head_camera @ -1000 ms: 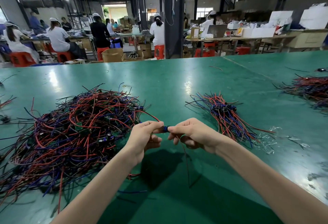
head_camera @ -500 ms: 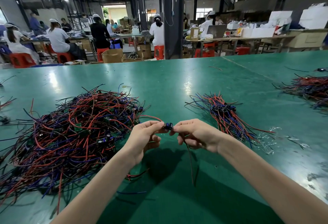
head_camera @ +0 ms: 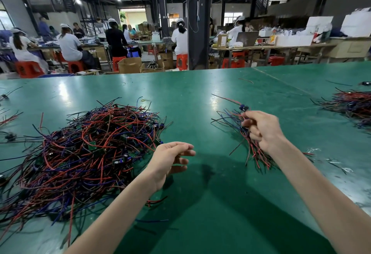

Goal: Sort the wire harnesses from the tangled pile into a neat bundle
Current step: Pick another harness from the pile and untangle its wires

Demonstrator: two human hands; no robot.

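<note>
A big tangled pile of red, blue and black wire harnesses [head_camera: 90, 149] lies on the green table [head_camera: 200, 97] at the left. A smaller, roughly aligned bundle [head_camera: 230, 120] lies at the right, partly hidden by my right hand [head_camera: 263, 129]. That hand hovers over the bundle and pinches one harness, whose blue connector [head_camera: 244, 108] sticks up above the fingertips, with a red wire trailing to the upper left. My left hand [head_camera: 172, 157] hangs beside the pile's right edge, fingers loosely spread, holding nothing.
Another heap of harnesses [head_camera: 353, 105] lies at the far right edge. Stray wires [head_camera: 10, 117] lie at the left edge, and clear plastic scraps [head_camera: 333, 162] lie right of the bundle. Beyond the table's far edge, people sit at benches.
Both hands held one harness together at the centre. The left hand has let go and opened. The right hand has carried the harness rightwards, over the bundle.
</note>
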